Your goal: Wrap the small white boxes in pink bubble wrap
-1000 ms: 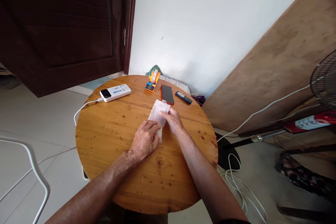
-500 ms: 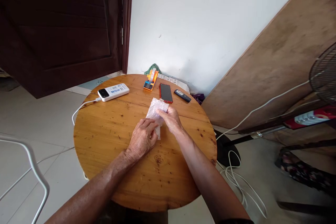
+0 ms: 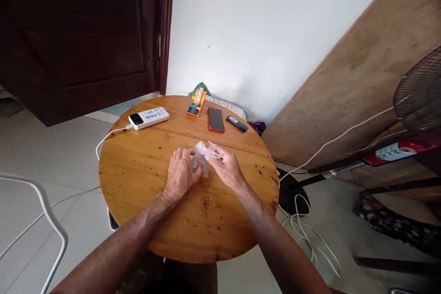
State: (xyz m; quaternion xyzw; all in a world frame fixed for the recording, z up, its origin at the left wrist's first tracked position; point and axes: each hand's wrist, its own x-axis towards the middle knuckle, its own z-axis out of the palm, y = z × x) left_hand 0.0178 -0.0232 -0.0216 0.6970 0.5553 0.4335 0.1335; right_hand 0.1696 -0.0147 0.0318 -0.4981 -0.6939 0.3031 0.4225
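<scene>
A crumpled piece of clear bubble wrap (image 3: 200, 157) is bunched between my two hands at the middle of a round wooden table (image 3: 144, 179). My left hand (image 3: 179, 175) rests on the table with its fingers curled onto the wrap's left side. My right hand (image 3: 225, 166) pinches the wrap's upper right edge between thumb and fingers. Whether anything lies inside the wrap is hidden.
At the table's far side lie a white power bank (image 3: 149, 117) with a white cable (image 3: 106, 137), an orange tape dispenser (image 3: 196, 103), a red phone (image 3: 216, 120) and a small dark device (image 3: 237, 123). A wooden board (image 3: 358, 78) leans at right beside a fan (image 3: 418, 96). Cables (image 3: 306, 234) trail on the floor.
The wrap lay fairly flat under my hands earlier; now it is folded and bunched up into a smaller wad. Both hands have drawn slightly nearer to me.
</scene>
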